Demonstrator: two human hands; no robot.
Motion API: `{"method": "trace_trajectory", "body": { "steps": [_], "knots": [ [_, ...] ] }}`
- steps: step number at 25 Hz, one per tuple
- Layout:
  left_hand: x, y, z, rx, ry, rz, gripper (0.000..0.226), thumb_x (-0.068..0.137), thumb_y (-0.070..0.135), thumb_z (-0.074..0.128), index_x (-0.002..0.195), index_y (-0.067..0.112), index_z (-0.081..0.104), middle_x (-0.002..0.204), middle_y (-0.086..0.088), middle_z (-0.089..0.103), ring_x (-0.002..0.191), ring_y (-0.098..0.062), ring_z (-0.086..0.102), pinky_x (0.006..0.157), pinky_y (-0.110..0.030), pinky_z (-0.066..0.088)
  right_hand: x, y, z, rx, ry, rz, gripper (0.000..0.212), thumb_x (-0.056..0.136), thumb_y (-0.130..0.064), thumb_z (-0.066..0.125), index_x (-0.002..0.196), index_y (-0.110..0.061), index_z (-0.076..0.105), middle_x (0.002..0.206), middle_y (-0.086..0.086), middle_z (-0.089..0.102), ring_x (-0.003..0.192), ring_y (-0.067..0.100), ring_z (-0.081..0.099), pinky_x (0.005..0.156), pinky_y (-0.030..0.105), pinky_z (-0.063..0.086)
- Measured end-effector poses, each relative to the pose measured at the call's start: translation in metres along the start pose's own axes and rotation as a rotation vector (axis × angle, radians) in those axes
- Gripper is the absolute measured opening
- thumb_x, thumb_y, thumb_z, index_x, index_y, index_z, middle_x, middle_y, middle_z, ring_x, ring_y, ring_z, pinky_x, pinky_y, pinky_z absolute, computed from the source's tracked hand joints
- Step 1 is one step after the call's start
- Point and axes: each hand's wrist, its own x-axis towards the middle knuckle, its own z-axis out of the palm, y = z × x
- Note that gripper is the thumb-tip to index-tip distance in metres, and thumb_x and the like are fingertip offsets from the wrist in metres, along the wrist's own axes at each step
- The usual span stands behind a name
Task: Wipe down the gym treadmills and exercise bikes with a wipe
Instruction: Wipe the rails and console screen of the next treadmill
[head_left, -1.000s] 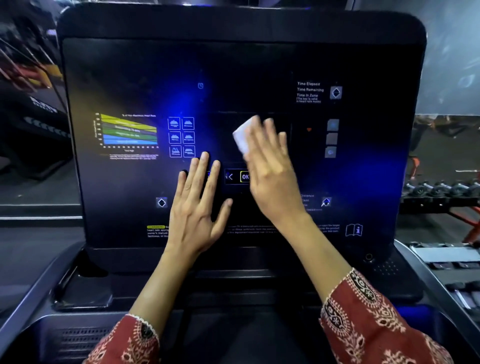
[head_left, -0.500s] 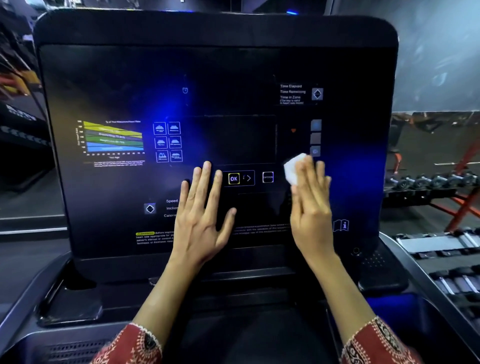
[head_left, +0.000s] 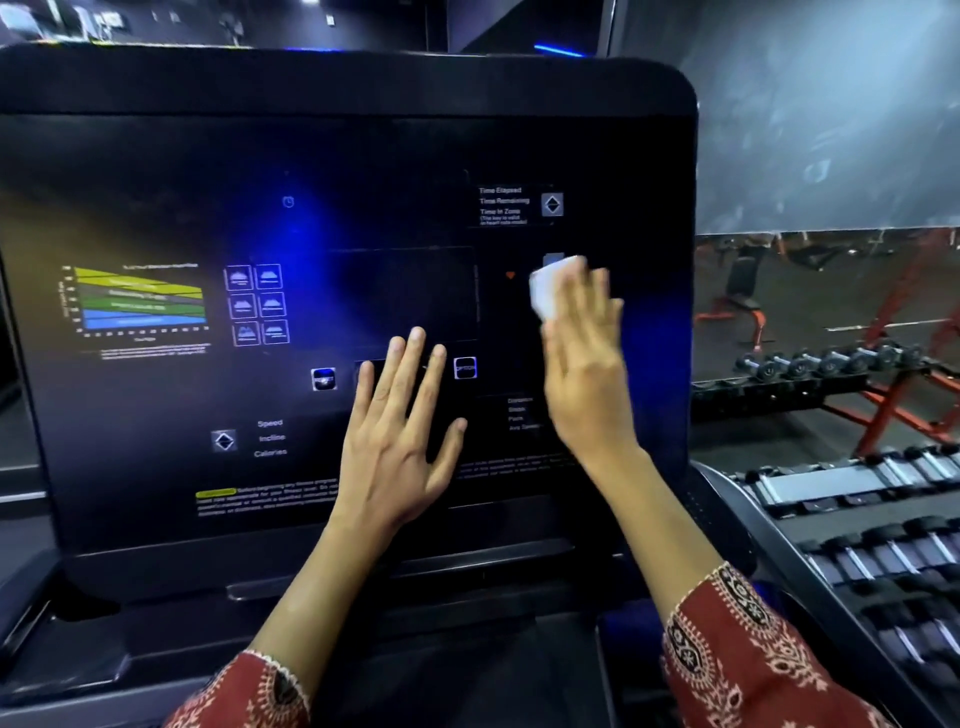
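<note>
A big black treadmill console (head_left: 156, 395) fills the view, with a coloured chart at its left and small printed buttons. My right hand (head_left: 584, 374) presses a white wipe (head_left: 545, 288) flat against the right part of the panel with straight fingers; most of the wipe is hidden under them. My left hand (head_left: 402, 441) lies flat on the panel's lower middle, fingers spread, covering some buttons.
Below the panel runs the dark console tray (head_left: 78, 649). To the right stand racks of dumbbells (head_left: 826, 364) on red frames, with more dumbbells (head_left: 883, 551) nearer. A mirror wall (head_left: 831, 130) is behind them.
My right hand has carried the wipe from the panel's middle to its right side, first downward, then back up. My left hand stays planted. The view has shifted right.
</note>
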Motion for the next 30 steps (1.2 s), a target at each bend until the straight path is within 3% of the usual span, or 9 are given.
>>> {"method": "trace_trajectory", "body": {
  "steps": [2,6,9,13,17,21,25,28,30],
  "knots": [
    [0.004,0.006,0.005,0.024,0.015,-0.015,0.061,0.092,0.036,0.045,0.142,0.003,0.04,0.151,-0.019,0.028,0.142,-0.029,0.022,0.117,-0.043,0.007,-0.012,0.013,-0.001,-0.056,-0.087,-0.254,0.044,0.1,-0.007,0.039,0.143,0.001,0.034,0.151,0.014,0.032,0.143,0.023,0.02,0.121,0.036,0.009],
    [0.005,0.023,0.014,0.036,0.013,0.005,0.061,0.091,0.035,0.046,0.142,0.002,0.039,0.151,-0.02,0.026,0.142,-0.03,0.022,0.116,-0.045,0.01,-0.039,0.024,-0.01,0.029,0.041,0.062,0.047,0.1,-0.007,0.042,0.145,-0.002,0.029,0.153,0.007,0.024,0.145,0.025,0.016,0.121,0.037,0.008],
    [0.006,0.033,0.019,0.019,0.006,0.042,0.061,0.091,0.033,0.047,0.142,0.002,0.038,0.151,-0.019,0.027,0.142,-0.03,0.022,0.117,-0.042,0.01,-0.069,0.034,-0.018,-0.067,-0.081,-0.202,0.049,0.097,-0.005,0.048,0.144,-0.002,0.033,0.152,0.009,0.03,0.144,0.025,0.023,0.12,0.04,0.016],
    [0.01,0.048,0.025,0.015,-0.009,0.061,0.061,0.091,0.033,0.047,0.142,0.001,0.038,0.151,-0.018,0.026,0.142,-0.029,0.022,0.117,-0.04,0.009,-0.081,0.041,-0.025,0.018,0.009,0.111,0.047,0.1,-0.011,0.041,0.145,-0.002,0.031,0.154,0.009,0.026,0.147,0.024,0.014,0.121,0.038,0.01],
    [0.015,0.053,0.027,0.028,-0.016,0.075,0.061,0.09,0.033,0.048,0.142,0.002,0.039,0.151,-0.017,0.027,0.142,-0.028,0.022,0.117,-0.039,0.009,-0.094,0.056,-0.029,-0.115,-0.044,-0.185,0.047,0.099,-0.01,0.043,0.145,-0.003,0.032,0.152,0.008,0.031,0.145,0.022,0.02,0.12,0.038,0.011],
    [0.03,0.055,0.027,0.04,-0.01,0.078,0.06,0.091,0.033,0.047,0.142,0.003,0.04,0.152,-0.017,0.028,0.143,-0.028,0.021,0.117,-0.04,0.011,-0.04,0.058,-0.03,0.022,0.146,0.255,0.045,0.102,-0.014,0.035,0.144,0.003,0.031,0.153,0.017,0.028,0.145,0.025,0.012,0.121,0.037,0.004],
    [0.053,0.05,0.029,0.027,0.015,0.066,0.06,0.093,0.036,0.044,0.143,0.004,0.038,0.152,-0.017,0.029,0.143,-0.028,0.022,0.117,-0.04,0.012,-0.019,0.065,-0.027,-0.089,0.048,-0.136,0.044,0.098,-0.005,0.045,0.141,0.003,0.039,0.149,0.019,0.036,0.142,0.026,0.024,0.119,0.041,0.015],
    [0.067,0.047,0.03,0.038,0.036,0.072,0.061,0.092,0.036,0.045,0.143,0.004,0.038,0.152,-0.018,0.03,0.142,-0.028,0.022,0.116,-0.04,0.013,0.008,0.075,-0.032,0.004,0.187,0.191,0.045,0.101,-0.011,0.037,0.144,0.001,0.032,0.153,0.017,0.027,0.144,0.025,0.014,0.121,0.038,0.006],
    [0.074,0.046,0.031,0.044,0.045,0.076,0.062,0.092,0.037,0.045,0.144,0.005,0.038,0.152,-0.017,0.029,0.142,-0.028,0.022,0.117,-0.039,0.012,0.024,0.056,-0.025,0.019,0.175,0.199,0.048,0.101,-0.014,0.033,0.145,0.003,0.029,0.153,0.021,0.025,0.144,0.026,0.012,0.121,0.037,0.005]
  ]
}}
